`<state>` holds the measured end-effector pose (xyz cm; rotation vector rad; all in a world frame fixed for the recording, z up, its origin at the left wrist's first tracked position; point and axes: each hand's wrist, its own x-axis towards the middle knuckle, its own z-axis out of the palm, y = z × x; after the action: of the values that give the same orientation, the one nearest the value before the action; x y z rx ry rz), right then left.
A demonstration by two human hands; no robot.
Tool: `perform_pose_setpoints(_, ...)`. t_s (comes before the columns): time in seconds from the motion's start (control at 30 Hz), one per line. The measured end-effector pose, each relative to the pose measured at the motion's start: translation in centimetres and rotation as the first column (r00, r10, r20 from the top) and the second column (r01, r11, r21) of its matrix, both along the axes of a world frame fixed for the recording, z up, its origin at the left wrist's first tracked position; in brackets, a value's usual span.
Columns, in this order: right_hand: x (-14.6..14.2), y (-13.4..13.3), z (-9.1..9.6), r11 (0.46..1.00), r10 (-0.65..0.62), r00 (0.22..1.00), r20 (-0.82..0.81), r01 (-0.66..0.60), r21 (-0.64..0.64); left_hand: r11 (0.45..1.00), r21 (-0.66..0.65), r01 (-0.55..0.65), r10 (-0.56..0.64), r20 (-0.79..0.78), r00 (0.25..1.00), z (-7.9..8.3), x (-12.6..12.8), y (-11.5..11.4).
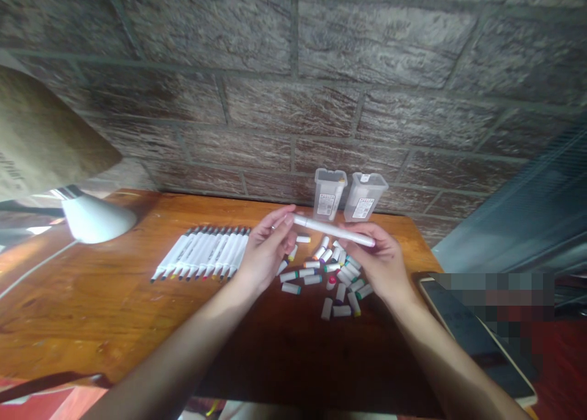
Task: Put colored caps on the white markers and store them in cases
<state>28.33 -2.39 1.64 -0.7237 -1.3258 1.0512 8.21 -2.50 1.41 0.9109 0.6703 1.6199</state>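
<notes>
Both of my hands hold one white marker (332, 230) level above the wooden table (92, 291). My left hand (266, 249) pinches its left end with the fingertips. My right hand (383, 262) is closed round its right end. Below the marker lies a loose heap of several white marker caps (337, 278) with coloured tips. To the left, several uncapped white markers (202, 254) lie side by side in a row, touching my left hand's back.
Two clear plastic boxes (328, 194) (364, 197) stand upright at the table's far edge against a brick wall. A white desk lamp (94, 217) stands at the far left. A phone (472, 337) lies at the table's right edge.
</notes>
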Motion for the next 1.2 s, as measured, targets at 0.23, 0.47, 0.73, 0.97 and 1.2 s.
perform_pose_setpoints(0.23,-0.2,-1.7,0.3,0.956,-0.166,0.951,0.259,0.090,0.280,0.994,-0.105,0.029,-0.019,0.096,0.995,0.0,-0.4,0.4)
perform_pose_setpoints(0.47,-0.6,-1.5,-0.6,0.991,-0.064,0.954,0.292,0.026,0.135,0.999,-0.051,0.002,0.005,0.144,0.990,0.3,-1.3,0.8)
perform_pose_setpoints(0.73,-0.9,-1.9,-0.7,0.972,-0.181,0.901,0.395,0.103,0.211,1.000,-0.008,-0.012,0.013,0.101,0.995,0.3,-1.3,0.8)
perform_pose_setpoints(0.97,-0.9,-2.0,-0.1,0.899,-0.282,0.834,0.475,0.057,0.433,0.998,-0.053,-0.019,0.029,0.207,0.978,0.4,-1.1,0.9)
perform_pose_setpoints(1.2,-1.8,-2.6,-1.2,0.991,-0.026,0.924,0.382,-0.027,0.132,0.999,-0.035,-0.038,0.044,0.209,0.977,0.7,-1.2,0.9)
